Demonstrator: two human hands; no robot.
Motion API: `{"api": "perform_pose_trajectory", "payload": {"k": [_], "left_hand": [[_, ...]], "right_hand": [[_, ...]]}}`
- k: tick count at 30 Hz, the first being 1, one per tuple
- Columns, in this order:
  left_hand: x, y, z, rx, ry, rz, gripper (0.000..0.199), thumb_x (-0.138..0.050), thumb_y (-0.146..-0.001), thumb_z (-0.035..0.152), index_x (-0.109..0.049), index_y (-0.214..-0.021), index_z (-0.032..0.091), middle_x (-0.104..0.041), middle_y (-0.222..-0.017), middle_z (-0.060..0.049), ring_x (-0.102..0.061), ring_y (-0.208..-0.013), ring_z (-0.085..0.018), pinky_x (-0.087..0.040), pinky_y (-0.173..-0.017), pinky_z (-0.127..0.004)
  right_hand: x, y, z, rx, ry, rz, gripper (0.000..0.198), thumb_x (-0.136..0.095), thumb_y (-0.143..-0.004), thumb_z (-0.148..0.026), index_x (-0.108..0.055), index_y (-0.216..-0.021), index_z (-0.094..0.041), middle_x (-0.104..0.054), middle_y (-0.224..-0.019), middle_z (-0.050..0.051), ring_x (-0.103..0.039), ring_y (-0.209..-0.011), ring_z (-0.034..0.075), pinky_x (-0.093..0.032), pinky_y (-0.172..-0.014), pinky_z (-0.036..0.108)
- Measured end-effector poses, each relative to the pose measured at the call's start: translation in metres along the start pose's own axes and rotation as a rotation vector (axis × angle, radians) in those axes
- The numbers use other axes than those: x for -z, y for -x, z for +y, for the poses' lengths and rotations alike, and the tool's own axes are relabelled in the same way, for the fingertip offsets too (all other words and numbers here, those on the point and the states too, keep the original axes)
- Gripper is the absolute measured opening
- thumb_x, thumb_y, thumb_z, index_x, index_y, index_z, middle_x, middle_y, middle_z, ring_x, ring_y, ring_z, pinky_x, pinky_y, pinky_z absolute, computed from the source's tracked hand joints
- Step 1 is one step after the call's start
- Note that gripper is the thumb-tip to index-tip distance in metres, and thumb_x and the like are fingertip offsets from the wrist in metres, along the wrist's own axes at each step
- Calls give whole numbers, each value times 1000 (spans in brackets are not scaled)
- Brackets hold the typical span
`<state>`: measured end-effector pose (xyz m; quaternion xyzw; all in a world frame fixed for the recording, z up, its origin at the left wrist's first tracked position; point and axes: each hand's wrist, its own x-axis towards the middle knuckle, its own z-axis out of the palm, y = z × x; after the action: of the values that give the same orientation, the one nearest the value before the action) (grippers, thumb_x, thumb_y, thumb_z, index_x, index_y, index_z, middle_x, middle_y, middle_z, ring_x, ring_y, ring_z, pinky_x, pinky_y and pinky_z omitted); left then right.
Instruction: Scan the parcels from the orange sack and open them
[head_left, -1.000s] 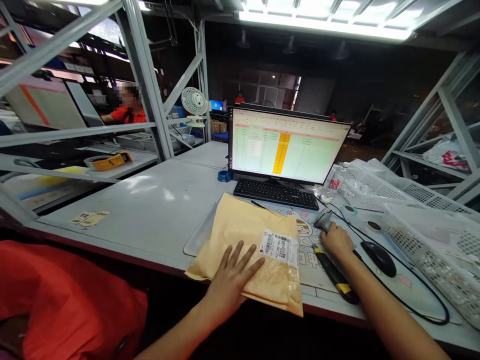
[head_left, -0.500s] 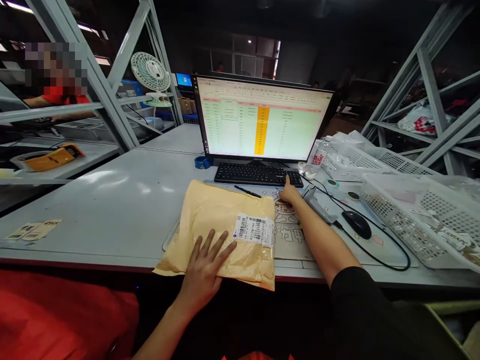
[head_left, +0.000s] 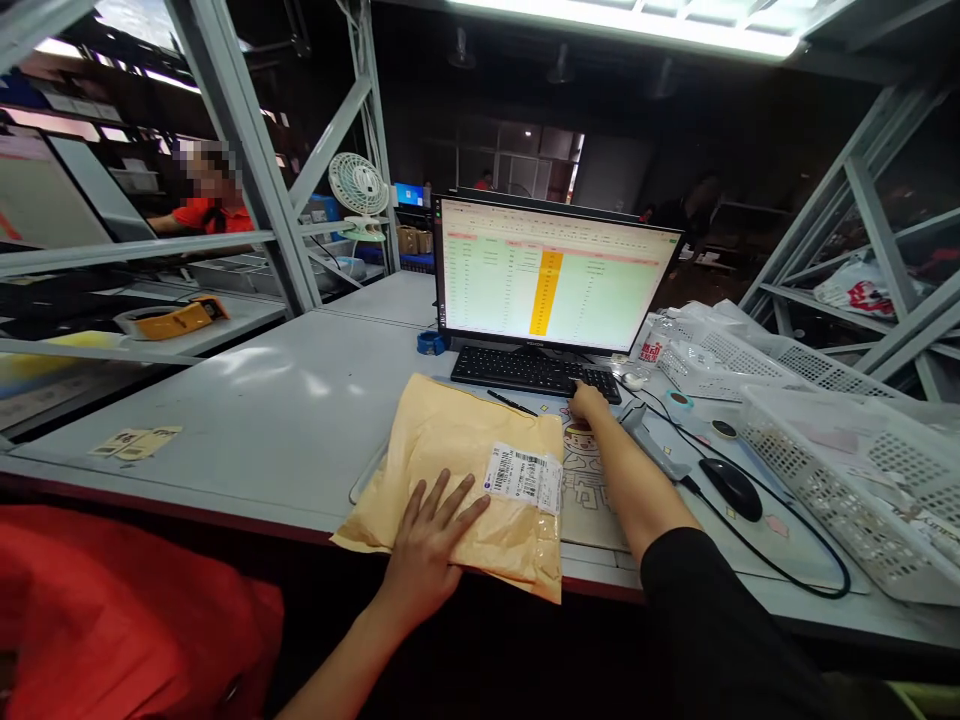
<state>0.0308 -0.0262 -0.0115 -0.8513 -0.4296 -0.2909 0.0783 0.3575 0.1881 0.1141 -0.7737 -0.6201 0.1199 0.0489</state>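
Note:
A yellow padded mailer [head_left: 450,430] lies on the desk before me, its lower edge hanging over the front. On its right half is a white printed label [head_left: 523,478]. My left hand [head_left: 433,535] rests open on the mailer, fingers spread across its face just left of the label. My right hand [head_left: 589,401] reaches to the right end of the black keyboard [head_left: 517,369], a finger on or just above the keys. Its other fingers look curled and partly hidden, with nothing seen in them. A monitor [head_left: 480,290] behind the keyboard shows a spreadsheet with an orange column.
A grey handheld scanner [head_left: 652,441] and a black mouse [head_left: 731,488] lie right of my forearm. White perforated baskets [head_left: 817,450] line the right side. A pen [head_left: 512,403] and blue tape roll [head_left: 430,343] lie near the keyboard. Another person [head_left: 214,215] sits beyond the left frame.
My view has tilted up and turned slightly left. The orange column's surroundings on screen have shifted. My right pointing finger has bent down towards the keys; my left hand stays on the mailer.

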Motion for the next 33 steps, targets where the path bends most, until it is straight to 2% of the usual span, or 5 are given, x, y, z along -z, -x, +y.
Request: {"api": "perform_pose_trajectory", "payload": {"k": [4, 8, 12, 22, 33], "left_hand": [[25, -15, -9, 133, 283, 60, 86, -43, -72, 1, -62, -152, 23, -58, -160, -4, -50, -153, -34, -38, -128, -60], [97, -49, -39, 712, 650, 333, 27, -64, -87, 35, -78, -103, 16, -81, -99, -7, -72, -116, -42, -57, -107, -58], [144, -74, -59, 902, 868, 526, 44, -61, -96, 59, -71, -107, 18, -76, -97, -5, -74, -114, -37, -58, -105, -56], [104, -43, -9, 637, 1226, 228, 69, -79, -80, 78, -70, -106, 15, -79, -104, -10, -74, -102, -31, -59, -102, -45], [53, 60, 81, 795, 1239, -15, 70, -68, -86, 78, -71, -102, 10, -77, -100, -14, -73, -93, -30, -59, -85, -38]], "right_hand": [[10, 33, 8, 84, 21, 26, 64, -64, -102, -24, -46, -163, -14, -65, -146, 22, -65, -132, 31, -52, -108, 40], [2, 107, 50, 154, 71, 78, 65, -56, -105, -36, -41, -168, -24, -72, -138, 15, -68, -127, 34, -51, -106, 43], [-36, 173, 105, 78, 210, 158, 63, -50, -106, -45, -48, -162, -17, -67, -143, 20, -66, -128, 40, -53, -102, 48], [0, 200, 110, 117, -711, 397, 55, -50, -96, -44, -60, -140, -12, -64, -78, 3, -60, -63, 21, -50, -61, 32], [-7, 307, 99, 318, -1115, -42, 96, -45, -76, -105, -67, -122, -24, -73, -96, 10, -70, -75, 27, -54, -57, 34]]}}
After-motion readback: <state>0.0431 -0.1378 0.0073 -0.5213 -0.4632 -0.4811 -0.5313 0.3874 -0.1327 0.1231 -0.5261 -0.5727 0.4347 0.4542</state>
